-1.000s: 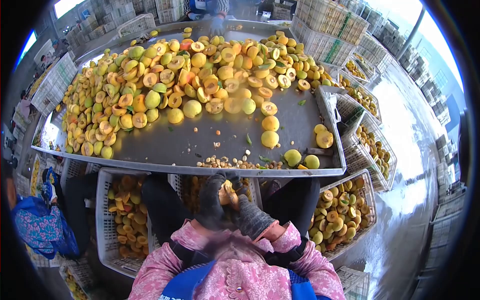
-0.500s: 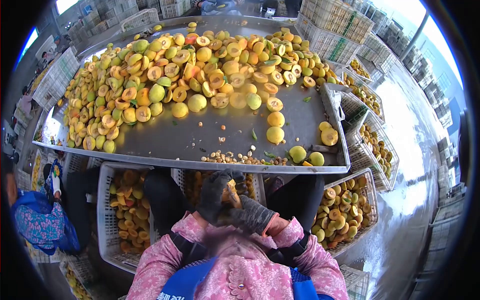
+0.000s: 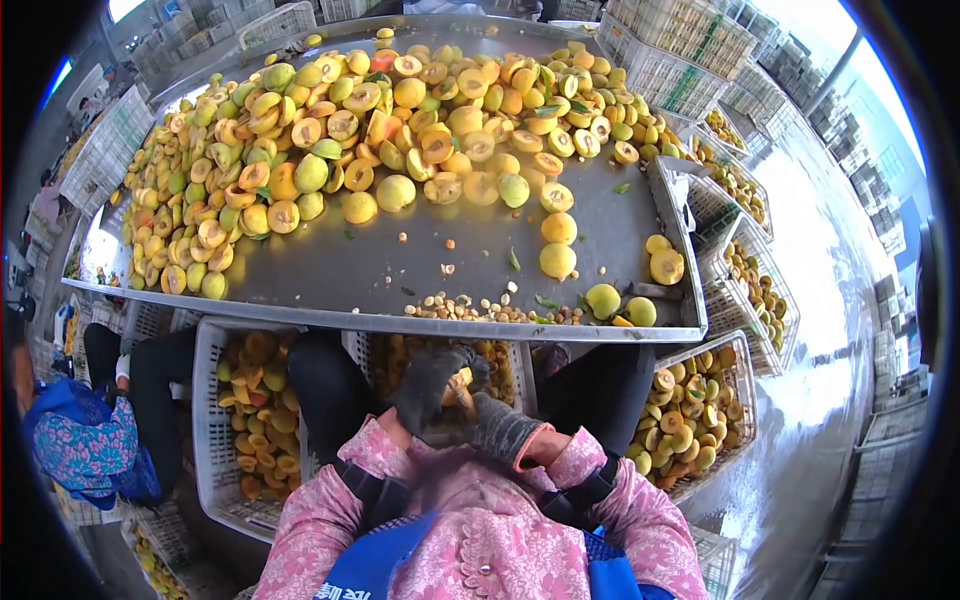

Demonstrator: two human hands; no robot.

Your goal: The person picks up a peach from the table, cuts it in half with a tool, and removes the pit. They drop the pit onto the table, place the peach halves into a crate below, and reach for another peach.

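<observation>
My left hand point(image 3: 425, 385), in a dark grey glove, is closed around a small yellow peach piece point(image 3: 461, 377) above the crate between my knees. My right hand point(image 3: 498, 428), also gloved, is closed close beside it, around the lower end of a tan, handle-like piece point(image 3: 464, 402). Fingers hide most of both, so the tan piece's kind is unclear. Below the hands, a crate point(image 3: 522, 375) holds yellow peach pieces. On the metal table point(image 3: 370, 270) ahead lies a large heap of halved and whole peaches point(image 3: 330, 130). Peach stones point(image 3: 490, 311) lie along its near edge.
A crate of peach halves point(image 3: 207, 420) stands by my left leg, another point(image 3: 745, 385) by my right. More filled crates point(image 3: 765, 300) line the table's right side. A person in a blue patterned top point(image 3: 85, 440) sits at left. Stacked crates point(image 3: 680, 50) rise behind.
Both hands have shifted slightly downward, still together around the pieces. The view has moved a little. At left, the other person's gloved hand has lowered.
</observation>
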